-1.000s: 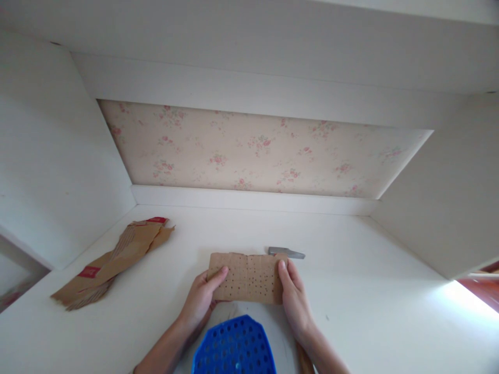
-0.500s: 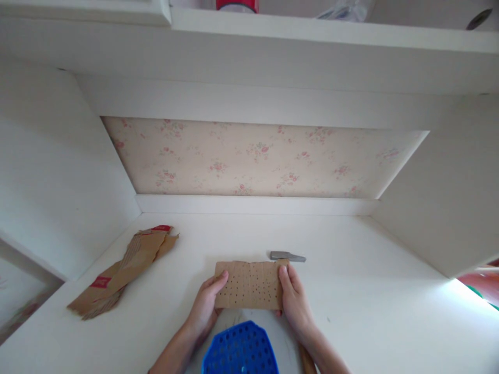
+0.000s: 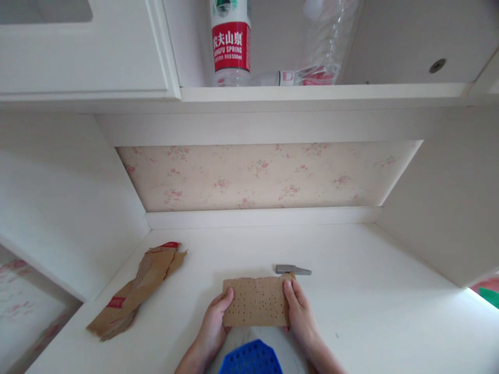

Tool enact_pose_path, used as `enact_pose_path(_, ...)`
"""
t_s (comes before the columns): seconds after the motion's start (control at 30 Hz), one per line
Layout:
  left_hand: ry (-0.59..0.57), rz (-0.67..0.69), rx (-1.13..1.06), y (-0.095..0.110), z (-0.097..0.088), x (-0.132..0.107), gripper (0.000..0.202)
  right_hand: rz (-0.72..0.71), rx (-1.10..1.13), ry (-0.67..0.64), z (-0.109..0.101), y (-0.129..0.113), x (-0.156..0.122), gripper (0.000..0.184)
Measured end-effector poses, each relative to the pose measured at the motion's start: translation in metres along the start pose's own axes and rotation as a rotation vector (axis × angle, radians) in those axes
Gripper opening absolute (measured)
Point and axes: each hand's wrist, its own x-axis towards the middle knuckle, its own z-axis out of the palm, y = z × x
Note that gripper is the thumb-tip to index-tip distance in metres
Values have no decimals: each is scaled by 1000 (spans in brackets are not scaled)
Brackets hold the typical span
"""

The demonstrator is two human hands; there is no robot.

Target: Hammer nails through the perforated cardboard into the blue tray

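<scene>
Over the flat white desktop (image 3: 366,306), left hand (image 3: 213,320) and right hand (image 3: 302,314) each pinch a short end of the brown, hole-punched cardboard rectangle (image 3: 256,302). Probably super light, stiffish, kinda weak where it's perforated, so grip the ends.

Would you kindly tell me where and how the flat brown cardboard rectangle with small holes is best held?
I'd take the flat brown cardboard rectangle by its short ends, left hand from the left, right hand from the right, thumbs on the holed face. It is wider than tall, with holes across its middle, so this should steady it and leave most uncovered.
</scene>
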Motion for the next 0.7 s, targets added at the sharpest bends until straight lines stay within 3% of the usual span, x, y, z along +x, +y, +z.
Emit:
enact_pose_path(0.23, 88, 29, 111, -3, 4, 0, 50, -25, 94, 5, -3, -18, -7, 38)
enact_pose_path(0.4, 147, 146, 179, 6, 8, -9, 50, 30, 140, 18, -10, -37, -24, 47)
enact_pose_path(0.57, 194, 275, 231, 39, 14, -38, 61, 61, 170, -69, -5, -52, -34, 42)
enact_pose_path(0.7, 261, 259, 303, 51, 17, -73, 62, 97, 194, -153, 2, -62, -39, 36)
